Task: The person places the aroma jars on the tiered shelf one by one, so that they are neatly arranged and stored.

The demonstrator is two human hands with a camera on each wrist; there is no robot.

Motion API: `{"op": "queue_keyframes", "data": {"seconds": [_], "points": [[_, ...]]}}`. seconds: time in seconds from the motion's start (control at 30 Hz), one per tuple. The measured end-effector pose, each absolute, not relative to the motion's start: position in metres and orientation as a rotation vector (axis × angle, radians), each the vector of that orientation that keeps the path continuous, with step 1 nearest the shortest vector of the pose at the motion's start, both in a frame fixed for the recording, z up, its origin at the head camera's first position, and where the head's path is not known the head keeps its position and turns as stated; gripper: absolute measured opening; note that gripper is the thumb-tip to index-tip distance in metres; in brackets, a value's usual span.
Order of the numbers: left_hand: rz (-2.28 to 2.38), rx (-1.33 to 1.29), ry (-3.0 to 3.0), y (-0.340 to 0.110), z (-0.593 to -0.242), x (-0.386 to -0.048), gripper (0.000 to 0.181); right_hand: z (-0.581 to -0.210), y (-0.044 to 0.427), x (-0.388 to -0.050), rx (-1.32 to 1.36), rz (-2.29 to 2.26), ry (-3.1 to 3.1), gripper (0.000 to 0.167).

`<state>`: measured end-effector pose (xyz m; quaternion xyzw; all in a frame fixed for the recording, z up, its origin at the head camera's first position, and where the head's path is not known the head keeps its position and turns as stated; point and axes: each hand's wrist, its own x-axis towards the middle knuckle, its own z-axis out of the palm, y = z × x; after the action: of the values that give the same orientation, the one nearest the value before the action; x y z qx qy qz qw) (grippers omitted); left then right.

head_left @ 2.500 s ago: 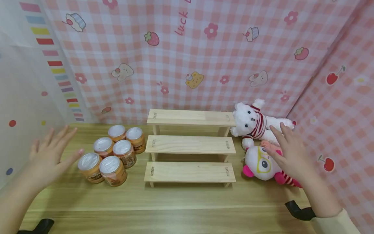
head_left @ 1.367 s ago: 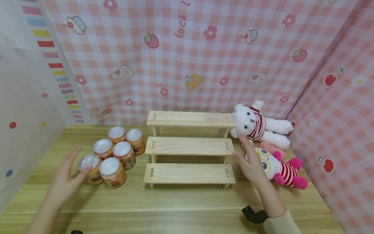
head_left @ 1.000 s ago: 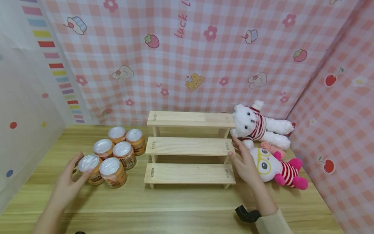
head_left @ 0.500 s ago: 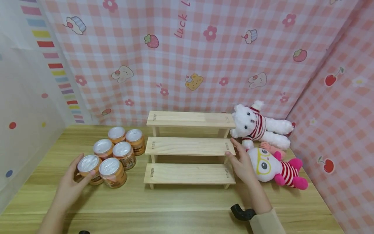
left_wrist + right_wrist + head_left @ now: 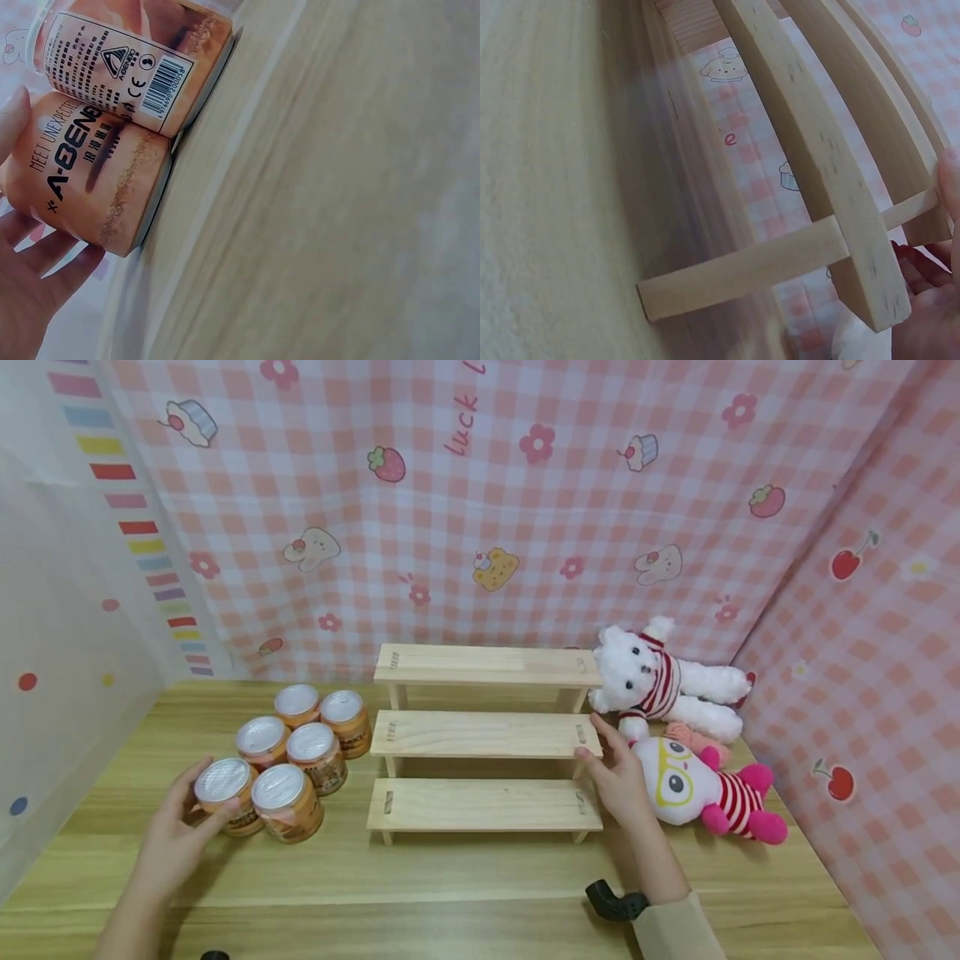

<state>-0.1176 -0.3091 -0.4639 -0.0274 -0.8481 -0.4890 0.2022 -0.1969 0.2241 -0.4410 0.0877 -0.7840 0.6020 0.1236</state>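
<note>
My left hand [image 5: 174, 831] holds the front-left orange can [image 5: 242, 814], thumb on its near side and fingers round its far side. In the left wrist view this can [image 5: 90, 169] stands on the tabletop, its printed label turned to the camera, and touches a second can [image 5: 127, 60]. Several more silver-topped cans [image 5: 318, 760] stand grouped behind and beside it. On the other side, my right hand [image 5: 624, 781] grips the right end of the middle board of a three-step wooden display shelf [image 5: 483, 735], thumb by the top edge; the wrist view shows fingers curled beneath the board [image 5: 810, 127].
At the back right lie a white plush bear [image 5: 628, 668] in a striped top and a pink-and-white plush toy [image 5: 686, 781] with yellow glasses, close to the right hand. Patterned cloth [image 5: 450, 527] walls in the wooden table [image 5: 420, 893] at the back and sides.
Both hands came inward from raised, spread positions. The left closed round the front-left can; the right moved left, past the plush toys, and took hold of the middle shelf board. The cans stayed in place.
</note>
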Motion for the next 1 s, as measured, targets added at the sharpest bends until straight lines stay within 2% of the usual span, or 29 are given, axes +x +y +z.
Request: {"op": "queue_keyframes", "data": {"seconds": [0.47, 1.0], "points": [[-1.352, -0.047, -2.344, -0.312, -0.455, -0.112, 0.068, -0.444, 0.221, -0.198, 0.261, 1.868, -2.169, 0.057], [-1.324, -0.095, -2.309, -0.312, -0.418, -0.117, 0.067, -0.445, 0.221, -0.197, 0.233, 1.902, -2.143, 0.057]]}}
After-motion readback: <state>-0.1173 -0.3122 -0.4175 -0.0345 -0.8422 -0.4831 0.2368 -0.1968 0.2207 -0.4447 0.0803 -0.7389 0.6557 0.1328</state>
